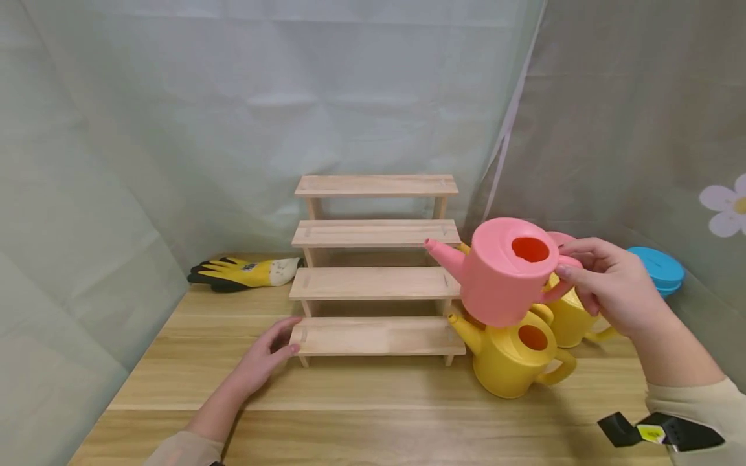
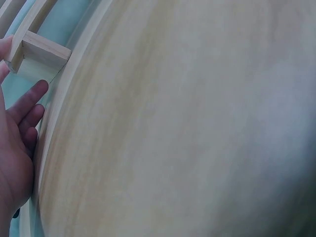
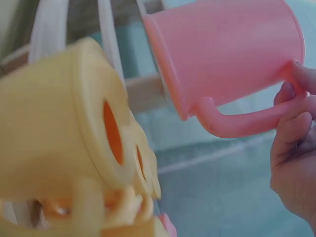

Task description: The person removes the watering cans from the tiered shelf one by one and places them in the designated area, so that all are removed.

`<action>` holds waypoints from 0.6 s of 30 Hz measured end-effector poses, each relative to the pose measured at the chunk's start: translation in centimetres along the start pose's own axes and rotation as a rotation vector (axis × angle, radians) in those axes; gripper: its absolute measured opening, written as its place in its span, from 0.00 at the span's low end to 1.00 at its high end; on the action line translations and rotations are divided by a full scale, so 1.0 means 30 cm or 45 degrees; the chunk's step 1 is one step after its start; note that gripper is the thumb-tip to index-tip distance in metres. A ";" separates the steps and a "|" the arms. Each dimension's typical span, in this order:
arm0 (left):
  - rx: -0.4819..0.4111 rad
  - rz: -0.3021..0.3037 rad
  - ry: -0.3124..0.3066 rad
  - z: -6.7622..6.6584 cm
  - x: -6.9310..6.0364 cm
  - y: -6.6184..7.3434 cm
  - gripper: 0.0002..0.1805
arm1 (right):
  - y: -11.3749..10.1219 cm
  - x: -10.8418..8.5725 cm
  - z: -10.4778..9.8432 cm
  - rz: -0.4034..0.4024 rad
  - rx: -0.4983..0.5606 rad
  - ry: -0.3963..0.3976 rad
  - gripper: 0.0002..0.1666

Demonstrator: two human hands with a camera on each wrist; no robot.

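My right hand (image 1: 609, 285) pinches the handle of a pink watering can (image 1: 507, 272), raised above a yellow watering can (image 1: 513, 356) on the table. The pink can's spout points left, towards a stepped wooden stand (image 1: 379, 336). In the right wrist view, fingers and thumb grip the handle of the pink can (image 3: 227, 59). My left hand (image 1: 265, 356) holds the left end of the stand's lowest step, thumb at its front corner. The left wrist view shows the hand (image 2: 17, 148) beside a wooden leg (image 2: 47, 49), its lower fingers loosely extended.
More yellow watering cans (image 1: 568, 320) and another pink one (image 1: 561, 238) stand behind the raised can. A blue lidded item (image 1: 658, 268) sits at the far right. Yellow and black gloves (image 1: 245, 273) lie left of the stand. Pale curtains (image 1: 350, 97) surround the wooden table (image 1: 350, 414).
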State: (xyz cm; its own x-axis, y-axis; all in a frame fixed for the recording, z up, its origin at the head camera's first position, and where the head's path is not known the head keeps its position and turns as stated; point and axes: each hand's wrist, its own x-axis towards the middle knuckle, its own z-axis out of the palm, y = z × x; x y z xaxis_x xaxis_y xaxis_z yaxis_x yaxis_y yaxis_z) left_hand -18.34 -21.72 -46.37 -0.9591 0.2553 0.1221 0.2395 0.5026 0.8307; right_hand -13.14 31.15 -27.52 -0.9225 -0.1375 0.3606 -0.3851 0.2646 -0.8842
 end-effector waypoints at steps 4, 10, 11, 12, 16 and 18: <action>-0.013 -0.004 -0.004 0.001 -0.001 0.001 0.27 | 0.017 -0.013 -0.055 -0.047 0.134 -0.031 0.17; -0.009 -0.018 -0.003 0.001 -0.004 0.008 0.28 | 0.040 -0.035 -0.102 0.003 0.091 0.013 0.15; -0.004 -0.020 -0.002 0.000 -0.004 0.007 0.28 | 0.044 -0.038 -0.109 0.009 0.086 0.022 0.15; -0.004 -0.019 -0.002 0.001 -0.004 0.007 0.28 | 0.048 -0.043 -0.115 0.013 0.079 0.033 0.15; 0.003 -0.006 -0.003 0.001 -0.003 0.007 0.28 | 0.066 -0.061 -0.147 -0.039 0.188 0.007 0.16; 0.006 -0.004 -0.005 0.002 -0.004 0.010 0.28 | 0.075 -0.074 -0.163 -0.080 0.252 -0.012 0.17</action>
State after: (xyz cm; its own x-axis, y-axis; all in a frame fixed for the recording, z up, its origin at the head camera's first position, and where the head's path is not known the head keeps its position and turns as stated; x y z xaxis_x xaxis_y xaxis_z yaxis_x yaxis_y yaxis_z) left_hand -18.15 -21.56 -46.17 -0.9593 0.2569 0.1173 0.2371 0.5073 0.8285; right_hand -12.10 36.71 -28.86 -0.8960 -0.1574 0.4152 -0.4286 0.0626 -0.9013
